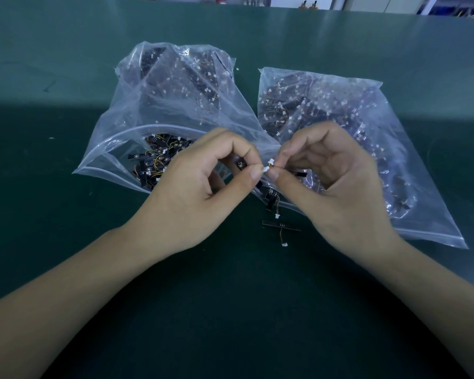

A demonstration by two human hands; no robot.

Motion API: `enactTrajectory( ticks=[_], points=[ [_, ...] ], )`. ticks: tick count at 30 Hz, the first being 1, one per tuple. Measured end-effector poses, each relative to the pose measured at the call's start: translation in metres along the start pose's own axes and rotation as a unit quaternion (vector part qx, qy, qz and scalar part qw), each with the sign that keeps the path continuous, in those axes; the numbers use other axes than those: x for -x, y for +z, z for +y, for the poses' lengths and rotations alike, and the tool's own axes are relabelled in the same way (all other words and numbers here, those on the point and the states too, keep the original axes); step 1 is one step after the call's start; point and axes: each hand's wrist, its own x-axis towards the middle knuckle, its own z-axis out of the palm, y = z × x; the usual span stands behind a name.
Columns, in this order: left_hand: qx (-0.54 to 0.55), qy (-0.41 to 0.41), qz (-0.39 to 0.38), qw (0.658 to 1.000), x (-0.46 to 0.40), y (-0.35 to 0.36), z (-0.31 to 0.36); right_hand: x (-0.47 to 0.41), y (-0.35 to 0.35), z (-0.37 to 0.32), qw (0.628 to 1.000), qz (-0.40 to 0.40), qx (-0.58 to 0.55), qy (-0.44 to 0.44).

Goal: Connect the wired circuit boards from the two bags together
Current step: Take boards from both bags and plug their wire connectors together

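Two clear plastic bags lie on the green table, the left bag (153,105) with its mouth open toward me and the right bag (367,127) flat beside it. Both hold several small black circuit boards with thin wires and white connectors. My left hand (203,192) pinches a small black board (241,164) by its white connector (266,168). My right hand (337,184) pinches another white connector (271,161) on a wire, its board (300,173) partly hidden behind the fingers. The two connectors touch between my fingertips.
Two loose wired boards lie on the green mat (230,310) below my hands, one (270,196) at the right bag's edge and one (281,226) nearer me. Shelves and equipment stand beyond the table's far edge (257,8).
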Motion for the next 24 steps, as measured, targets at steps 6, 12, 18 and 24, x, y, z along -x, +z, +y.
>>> enactTrajectory(
  ticks=[6, 12, 18, 24],
  points=[
    [-0.01, 0.022, 0.028, 0.999, 0.0004, 0.0008, -0.0005, 0.0, 0.0029, 0.0003, 0.997, -0.004, -0.063, 0.046],
    [-0.059, 0.074, 0.057, 0.994, 0.0004, 0.0008, -0.0022, 0.0006, 0.0038, 0.0008, 0.999, 0.008, -0.02, 0.029],
    [-0.047, 0.065, 0.065, 0.995, 0.0007, 0.0022, 0.0001, 0.0011, 0.0051, 0.0, 0.999, 0.003, -0.035, 0.02],
    [-0.052, 0.04, 0.059, 0.996, -0.0005, 0.0007, 0.001, 0.0006, 0.006, 0.0008, 0.997, -0.014, -0.059, 0.049]
  ],
)
